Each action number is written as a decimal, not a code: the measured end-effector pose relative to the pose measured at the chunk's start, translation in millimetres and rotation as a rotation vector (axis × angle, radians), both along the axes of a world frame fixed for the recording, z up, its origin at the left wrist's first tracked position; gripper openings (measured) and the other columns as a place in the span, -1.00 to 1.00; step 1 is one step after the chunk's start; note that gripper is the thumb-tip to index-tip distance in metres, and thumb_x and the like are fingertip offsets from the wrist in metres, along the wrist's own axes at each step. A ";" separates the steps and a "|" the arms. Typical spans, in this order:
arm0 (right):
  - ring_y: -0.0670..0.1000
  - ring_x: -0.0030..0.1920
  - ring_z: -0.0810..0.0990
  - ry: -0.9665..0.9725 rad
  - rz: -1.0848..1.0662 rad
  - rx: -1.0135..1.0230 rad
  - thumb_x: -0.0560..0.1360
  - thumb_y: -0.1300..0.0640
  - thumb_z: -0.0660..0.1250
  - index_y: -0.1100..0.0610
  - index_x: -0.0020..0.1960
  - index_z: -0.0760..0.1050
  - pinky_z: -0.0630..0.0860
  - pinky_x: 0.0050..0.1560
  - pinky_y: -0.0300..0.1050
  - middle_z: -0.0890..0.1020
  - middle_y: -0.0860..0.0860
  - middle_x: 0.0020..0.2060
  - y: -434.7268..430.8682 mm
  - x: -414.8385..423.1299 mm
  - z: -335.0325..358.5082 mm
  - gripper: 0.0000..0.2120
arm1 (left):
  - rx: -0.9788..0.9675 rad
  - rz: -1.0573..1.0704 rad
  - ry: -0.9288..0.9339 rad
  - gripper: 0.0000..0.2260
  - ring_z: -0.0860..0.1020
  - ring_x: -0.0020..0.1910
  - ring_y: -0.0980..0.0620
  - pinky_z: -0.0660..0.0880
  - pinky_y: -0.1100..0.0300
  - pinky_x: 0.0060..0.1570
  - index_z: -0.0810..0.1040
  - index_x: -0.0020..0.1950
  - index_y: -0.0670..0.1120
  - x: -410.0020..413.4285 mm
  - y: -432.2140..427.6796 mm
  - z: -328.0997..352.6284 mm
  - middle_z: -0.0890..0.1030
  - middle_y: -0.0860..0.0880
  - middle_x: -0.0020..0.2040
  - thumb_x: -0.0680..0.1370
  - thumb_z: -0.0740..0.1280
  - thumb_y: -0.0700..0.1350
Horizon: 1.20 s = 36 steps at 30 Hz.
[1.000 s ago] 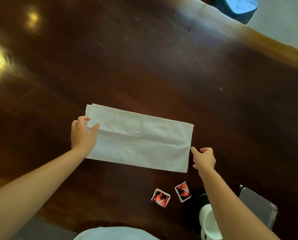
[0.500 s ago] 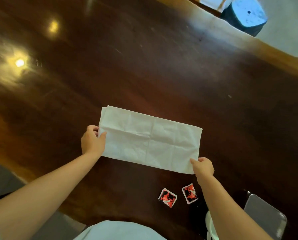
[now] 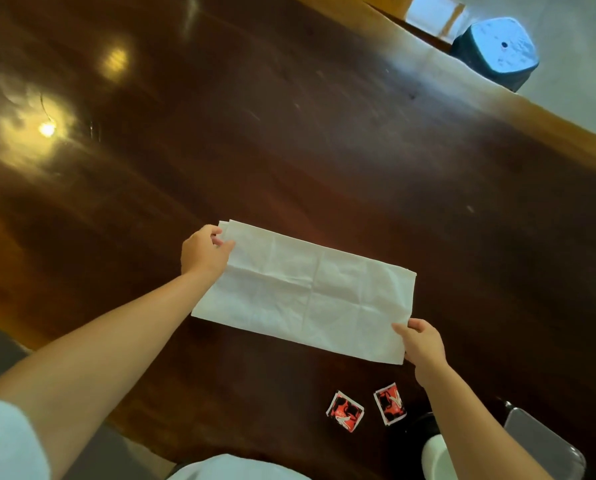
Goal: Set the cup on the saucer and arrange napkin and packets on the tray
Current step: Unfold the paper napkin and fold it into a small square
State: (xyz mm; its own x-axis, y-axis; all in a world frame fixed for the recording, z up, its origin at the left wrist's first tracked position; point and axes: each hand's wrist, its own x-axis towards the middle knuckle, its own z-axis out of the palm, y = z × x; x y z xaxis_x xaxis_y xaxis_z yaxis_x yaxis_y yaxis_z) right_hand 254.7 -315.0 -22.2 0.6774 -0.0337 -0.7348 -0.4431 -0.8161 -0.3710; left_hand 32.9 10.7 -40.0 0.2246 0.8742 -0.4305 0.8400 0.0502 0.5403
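White creased napkin [image 3: 310, 292] (folded oblong) — pinched by both hands.

counts | napkin [image 3: 307, 292]: 1, white, mid surface [image 3: 289, 133] | packets: 2, red-black, near right: left packet [image 3: 345, 410], right packet [image 3: 390, 403] | hands: 2: left hand [image 3: 203, 252], right hand [image 3: 423, 344] | cup [image 3: 435, 459]: 1, white, near right, mostly behind arm | tray [image 3: 546, 448]: 1, grey, near-right corner | stool [image 3: 497, 51]: 1, blue, far right

Creased matt paper napkin [image 3: 307, 299] lies on glossy dark wood table [image 3: 289, 133]; packets [image 3: 344, 410] shiny.
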 end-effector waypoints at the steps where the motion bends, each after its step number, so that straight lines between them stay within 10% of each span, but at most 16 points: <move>1: 0.09 -0.01 0.63 -0.015 -0.017 0.014 0.53 0.13 0.41 0.16 0.29 0.49 0.61 0.05 0.12 0.64 0.07 0.03 5.2 4.5 0.7 -0.65 | 0.007 -0.028 0.023 -0.65 0.58 0.10 -0.10 0.55 0.03 0.02 0.54 0.30 -0.11 2.6 1.8 -0.8 0.63 -0.09 0.12 0.55 0.42 -0.03; 20: 0.04 -0.04 0.58 -0.040 -0.165 0.147 0.62 0.06 0.29 0.04 0.20 0.54 0.50 0.02 0.07 0.58 -0.09 -0.17 49.7 44.8 3.0 -0.82 | -0.017 0.038 -0.015 -0.88 0.50 -0.06 -0.07 0.39 0.08 -0.11 0.47 -0.02 -0.09 3.1 -1.6 -7.5 0.55 -0.06 -0.06 0.60 0.33 -0.05; 36: 0.08 0.08 0.61 -0.099 -0.052 0.056 0.62 0.07 0.30 0.06 0.25 0.51 0.60 0.10 0.10 0.61 0.03 0.08 57.6 53.1 -12.5 -0.77 | 0.015 -0.078 0.039 -0.86 0.50 -0.11 -0.04 0.37 0.12 -0.21 0.47 0.00 -0.10 -15.0 15.3 -8.9 0.54 -0.04 -0.10 0.61 0.33 -0.04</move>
